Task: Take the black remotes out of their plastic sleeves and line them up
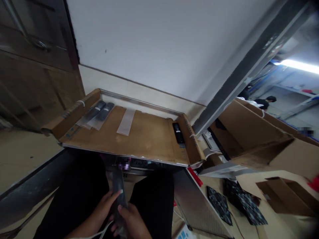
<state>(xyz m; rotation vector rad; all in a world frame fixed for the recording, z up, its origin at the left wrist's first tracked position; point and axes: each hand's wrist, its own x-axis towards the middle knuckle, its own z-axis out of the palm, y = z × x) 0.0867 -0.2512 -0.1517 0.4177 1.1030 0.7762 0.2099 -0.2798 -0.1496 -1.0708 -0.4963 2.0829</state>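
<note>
Low between the legs, a long dark item (119,186), apparently in a clear plastic sleeve, is in both hands. My left hand (107,202) grips its left side, with a finger lying across it near a small white spot. My right hand (132,219) is closed round its lower end, thumb on top. Ahead on the cardboard-lined table, two similar dark items (99,111) lie in translucent sleeves at the left. Beside them is a flat whitish sleeve (126,122). A black slim item with a white label (177,132), its kind unclear, lies at the right.
The cardboard lining (147,136) has raised side flaps tied with white ties. A white wall (161,49) stands behind. On the right are a large open carton (254,129), dark patterned packs (219,204) on the floor, and a distant person (264,101).
</note>
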